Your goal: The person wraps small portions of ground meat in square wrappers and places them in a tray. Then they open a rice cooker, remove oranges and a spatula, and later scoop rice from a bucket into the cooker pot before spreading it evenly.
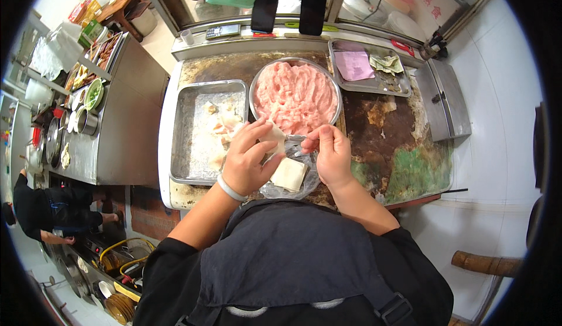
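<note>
My left hand (pixel 249 157) is closed round a thin pale dough wrapper (pixel 275 137), gripping it by the fingers. Pinched in my right hand (pixel 332 156) is a small metal tool (pixel 294 138), perhaps a narrow spatula, whose tip meets the wrapper. Just beyond both hands a round metal bowl (pixel 338 112) holds a heap of pink minced meat (pixel 295 94). Below the hands, a stack of square wrappers (pixel 289 175) lies on a clear plastic bag (pixel 313 179). To the left, several filled dumplings (pixel 219 121) sit in a metal tray (pixel 186 144).
At the back right, a smaller tray (pixel 383 89) holds pink paper (pixel 355 66) and banknotes (pixel 386 63). A metal box (pixel 442 100) stands at the right edge. Two dark phones (pixel 312 13) lean at the window. Another person (pixel 44 206) is at the left, near the steel counter (pixel 129 121).
</note>
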`<action>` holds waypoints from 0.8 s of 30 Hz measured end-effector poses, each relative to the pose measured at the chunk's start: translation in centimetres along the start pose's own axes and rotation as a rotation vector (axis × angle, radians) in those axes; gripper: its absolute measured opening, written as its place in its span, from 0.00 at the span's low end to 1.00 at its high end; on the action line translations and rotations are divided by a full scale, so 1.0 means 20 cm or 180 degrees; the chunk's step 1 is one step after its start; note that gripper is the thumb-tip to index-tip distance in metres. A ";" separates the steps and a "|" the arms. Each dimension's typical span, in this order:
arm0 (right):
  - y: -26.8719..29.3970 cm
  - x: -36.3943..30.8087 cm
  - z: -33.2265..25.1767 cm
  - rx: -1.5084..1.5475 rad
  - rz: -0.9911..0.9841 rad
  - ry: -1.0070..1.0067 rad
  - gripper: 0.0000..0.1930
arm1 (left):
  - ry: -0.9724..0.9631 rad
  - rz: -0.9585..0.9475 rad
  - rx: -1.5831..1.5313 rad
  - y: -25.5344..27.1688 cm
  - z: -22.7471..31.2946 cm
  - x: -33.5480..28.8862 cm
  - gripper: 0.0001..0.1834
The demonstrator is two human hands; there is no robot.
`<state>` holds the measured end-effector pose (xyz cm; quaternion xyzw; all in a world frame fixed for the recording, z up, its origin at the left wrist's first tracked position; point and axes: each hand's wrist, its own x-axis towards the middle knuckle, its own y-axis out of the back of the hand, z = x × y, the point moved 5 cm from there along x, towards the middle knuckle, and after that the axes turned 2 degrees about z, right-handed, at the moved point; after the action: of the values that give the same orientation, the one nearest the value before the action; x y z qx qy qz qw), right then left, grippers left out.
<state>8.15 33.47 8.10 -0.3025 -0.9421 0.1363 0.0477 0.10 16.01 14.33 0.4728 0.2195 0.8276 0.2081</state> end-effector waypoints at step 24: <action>0.03 0.07 -0.17 -0.2892 -0.0665 0.1585 0.08 | 0.0429 -0.1645 -0.0685 -0.24 -0.07 -0.31 0.14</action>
<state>7.92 35.50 11.22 -0.2204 -0.8915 -0.3672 0.1475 2.32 16.27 6.78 0.3203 0.2569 0.7953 0.4460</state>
